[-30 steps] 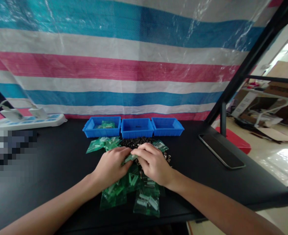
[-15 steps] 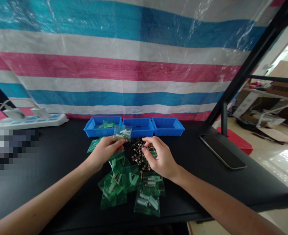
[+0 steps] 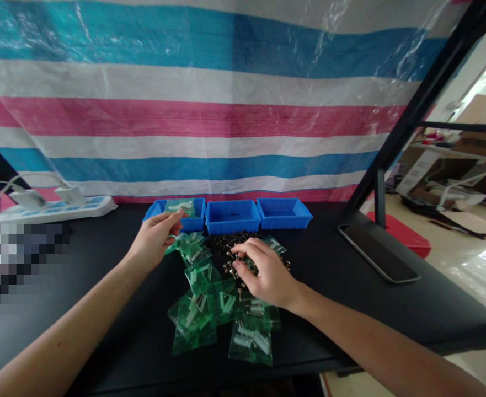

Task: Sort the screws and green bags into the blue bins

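My left hand (image 3: 156, 234) is at the left blue bin (image 3: 193, 224), thumb and fingers pinched at the lower edge of a small clear bag of pale plugs and screws (image 3: 182, 205). The bag lies over the bin's opening. My right hand (image 3: 267, 270) hovers over a pile of metal screws (image 3: 230, 269), thumb and index finger apart, with nothing visible between them; its palm hides part of the pile. Dark screws (image 3: 226, 241) lie just behind. Green-tinted bags of plugs and screws (image 3: 193, 317) overlap in front and to the left of the pile.
The middle blue bin (image 3: 233, 227) and right blue bin (image 3: 284, 222) stand in a row with the left one. A phone (image 3: 377, 253) lies at the right, a white power strip (image 3: 94, 205) at the back left. A striped sheet (image 3: 226, 118) hangs behind.
My left hand has moved left with the small bag, from in front of the middle bin to the left bin. My right hand has shifted slightly over the screws, its fingers still apart.
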A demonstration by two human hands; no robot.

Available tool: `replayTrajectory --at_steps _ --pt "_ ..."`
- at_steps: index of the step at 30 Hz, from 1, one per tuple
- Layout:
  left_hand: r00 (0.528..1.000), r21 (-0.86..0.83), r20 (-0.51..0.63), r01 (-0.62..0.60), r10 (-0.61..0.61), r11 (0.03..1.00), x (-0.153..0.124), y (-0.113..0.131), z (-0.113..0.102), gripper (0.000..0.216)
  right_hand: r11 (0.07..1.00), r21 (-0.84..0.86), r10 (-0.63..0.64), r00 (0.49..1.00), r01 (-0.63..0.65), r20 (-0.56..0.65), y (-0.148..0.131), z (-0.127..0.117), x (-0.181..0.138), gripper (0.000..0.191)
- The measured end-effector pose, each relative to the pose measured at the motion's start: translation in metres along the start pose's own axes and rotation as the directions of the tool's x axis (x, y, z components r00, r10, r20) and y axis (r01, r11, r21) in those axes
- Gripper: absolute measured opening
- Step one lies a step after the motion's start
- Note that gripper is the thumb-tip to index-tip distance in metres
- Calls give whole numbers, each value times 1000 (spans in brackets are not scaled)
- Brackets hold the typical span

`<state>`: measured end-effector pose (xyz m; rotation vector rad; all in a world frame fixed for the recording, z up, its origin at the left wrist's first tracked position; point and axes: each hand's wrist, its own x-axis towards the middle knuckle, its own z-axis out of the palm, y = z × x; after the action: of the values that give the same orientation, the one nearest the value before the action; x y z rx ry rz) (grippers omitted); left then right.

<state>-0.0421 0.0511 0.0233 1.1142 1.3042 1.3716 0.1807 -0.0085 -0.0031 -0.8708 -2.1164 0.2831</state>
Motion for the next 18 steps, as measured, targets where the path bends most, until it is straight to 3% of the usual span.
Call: replayTrajectory --at_steps 6,12,15,18 --pt "998 113 2 -68 68 991 5 -4 -4 19 1000 -9 21 999 -21 37 -1 1 0 17" --pt "949 215 199 -284 242 935 -20 -7 5 19 999 -34 32 996 -29 84 -3 -1 2 15" --pt "884 280 379 -392 274 877 -43 -6 15 19 999 -43 26 995 -22 98 -1 -2 3 15" --pt "657 361 631 -720 413 593 -60 -6 20 21 998 -62 15 996 -9 86 1 -4 4 14"
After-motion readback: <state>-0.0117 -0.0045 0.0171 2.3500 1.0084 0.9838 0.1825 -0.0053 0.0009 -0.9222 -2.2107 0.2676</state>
